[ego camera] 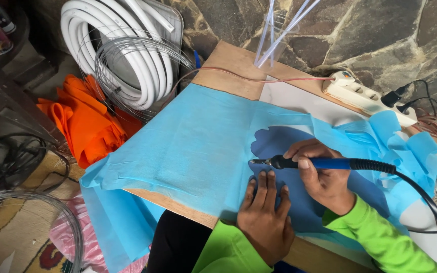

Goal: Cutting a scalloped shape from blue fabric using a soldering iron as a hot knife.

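Fingers of the left hand [265, 215] lie flat and close together on the dark blue template [279, 146], presumably to pin it and the light blue fabric sheet [193, 146] against the wooden board [233, 60]. Just beside them, the right hand [319, 174] wraps its fingers round one blue-handled hot cutting pen [324, 163], tip down at the template's edge, probably so the cut follows the outline. Further right, loose blue offcuts [410, 151] lie pushed aside. One white power strip [365, 96] sits along the stone wall with two black plugs in it.
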